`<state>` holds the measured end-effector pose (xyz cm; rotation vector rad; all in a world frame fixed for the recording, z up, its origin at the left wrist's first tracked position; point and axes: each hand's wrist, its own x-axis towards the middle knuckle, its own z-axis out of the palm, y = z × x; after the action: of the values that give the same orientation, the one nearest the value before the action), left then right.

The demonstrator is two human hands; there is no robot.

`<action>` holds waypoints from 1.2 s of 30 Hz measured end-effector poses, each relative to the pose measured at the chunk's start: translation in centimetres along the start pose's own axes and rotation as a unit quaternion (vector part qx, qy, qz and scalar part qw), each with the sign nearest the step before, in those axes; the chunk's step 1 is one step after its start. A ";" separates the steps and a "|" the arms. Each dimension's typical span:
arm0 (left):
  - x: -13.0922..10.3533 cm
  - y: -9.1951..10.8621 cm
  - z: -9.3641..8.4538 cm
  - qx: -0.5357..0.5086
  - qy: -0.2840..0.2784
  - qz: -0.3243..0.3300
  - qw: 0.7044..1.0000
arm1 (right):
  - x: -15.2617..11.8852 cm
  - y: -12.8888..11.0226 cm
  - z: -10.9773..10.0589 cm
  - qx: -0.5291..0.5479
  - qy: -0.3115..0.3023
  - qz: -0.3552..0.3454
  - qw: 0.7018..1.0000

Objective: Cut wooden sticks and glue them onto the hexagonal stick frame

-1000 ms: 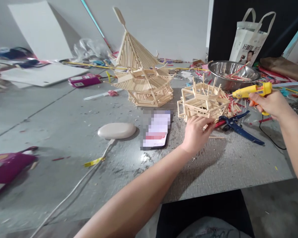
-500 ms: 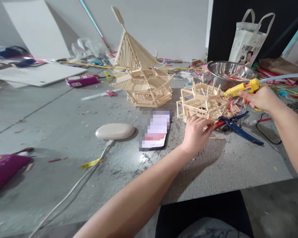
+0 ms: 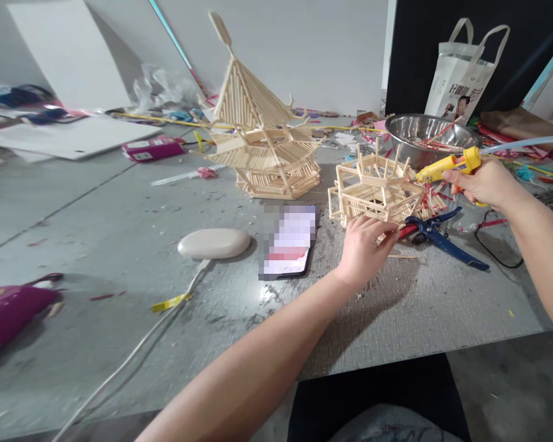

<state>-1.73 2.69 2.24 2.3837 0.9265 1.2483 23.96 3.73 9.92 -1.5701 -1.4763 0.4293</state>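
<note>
My right hand is wrapped round a yellow glue gun. Its nozzle points left at the upper right side of a small hexagonal frame of wooden sticks. At the front lower edge of that frame is my left hand, its fingers closed on the frame's base, near the red part of blue-handled cutters. A taller stick pagoda with a pointed roof stands to the left of the frame.
A phone and a white oval device with a cable lie left of my left hand. Behind the frame are a steel bowl and a paper bag. Purple boxes lie on the left.
</note>
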 end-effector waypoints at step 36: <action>0.0 -0.1 0.0 0.018 0.027 0.044 0.998 | 0.1 -0.3 -0.7 -0.122 -0.058 0.010 0.991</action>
<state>-1.73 2.74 2.16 2.4549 0.8739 1.3450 24.31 3.53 10.59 -1.7766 -1.6529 0.3666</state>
